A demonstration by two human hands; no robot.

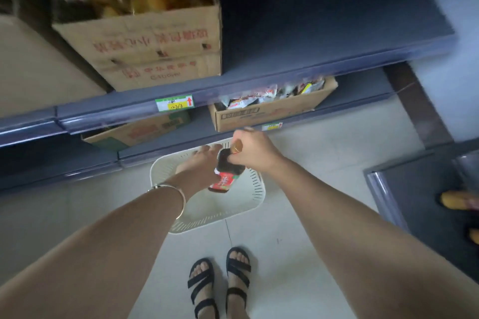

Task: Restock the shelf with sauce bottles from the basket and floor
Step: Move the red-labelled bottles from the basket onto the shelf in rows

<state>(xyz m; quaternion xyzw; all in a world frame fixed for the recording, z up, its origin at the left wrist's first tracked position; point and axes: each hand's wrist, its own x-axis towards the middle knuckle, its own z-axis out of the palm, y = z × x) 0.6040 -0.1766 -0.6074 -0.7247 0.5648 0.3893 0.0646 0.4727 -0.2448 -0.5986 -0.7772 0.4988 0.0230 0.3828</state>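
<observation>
A dark sauce bottle [228, 171] with a red label and gold cap hangs over the white slotted basket [255, 190] on the floor. My right hand [252, 149] grips it at the neck, just under the cap. My left hand [201, 162] reaches down beside the bottle, fingers stretched out and touching its left side; its palm is partly hidden by the bottle. The visible inside of the basket holds no other bottles. The blue shelf [324, 21] above has a wide bare stretch on the right.
A cardboard box [155, 44] of packaged goods stands on the upper shelf at left. Two more boxes [272, 109] sit on the lower shelf behind the basket. My sandalled feet [220, 282] stand on the tiled floor. Another blue shelf unit [420, 204] is at the right.
</observation>
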